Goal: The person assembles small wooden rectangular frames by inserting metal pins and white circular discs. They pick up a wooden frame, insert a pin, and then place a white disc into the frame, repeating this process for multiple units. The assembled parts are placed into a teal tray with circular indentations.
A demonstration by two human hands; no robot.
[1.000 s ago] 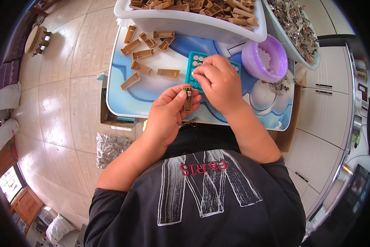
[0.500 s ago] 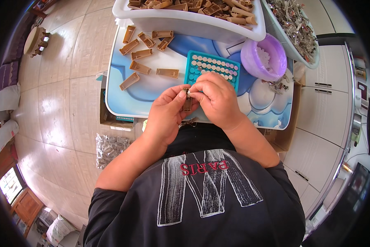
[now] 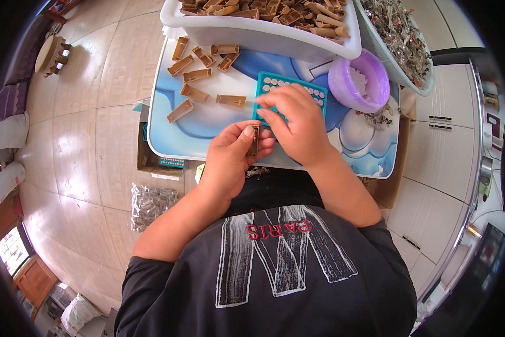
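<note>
The black short-sleeved T-shirt (image 3: pixel 263 258) fills the near edge, cut off below. Beyond it, the left hand (image 3: pixel 230 145) grips a narrow tan plastic shell (image 3: pixel 254 140), hollow side up, between thumb and curled fingers, above the table's near edge; the thumb covers part of its upper end, and the small parts inside are too fine to make out. The right hand (image 3: pixel 298 121) hangs just beyond, thumb and forefinger slightly parted; whether the folded fingers tuck anything small away cannot be told. It hides much of a teal rectangular plastic tray (image 3: pixel 259 90) holding rows of small round whitish discs (image 3: pixel 273 82).

Half a second ago the right fingertips were at the shell; now they are apart from it, nearer the tray, more of which is covered. The loose tan plastic shells (image 3: pixel 231 101) on the blue-and-white patterned table (image 3: pixel 207 132) lie in the same arrangement.

To the right of the tray stands a round purple plastic tub (image 3: pixel 340 84) with white contents, hard to identify. Farthest, a big white plastic bin (image 3: pixel 252 35) heaped with tan pieces and a pale green basket (image 3: pixel 382 56) of tangled metallic bits are both cut off above.
</note>
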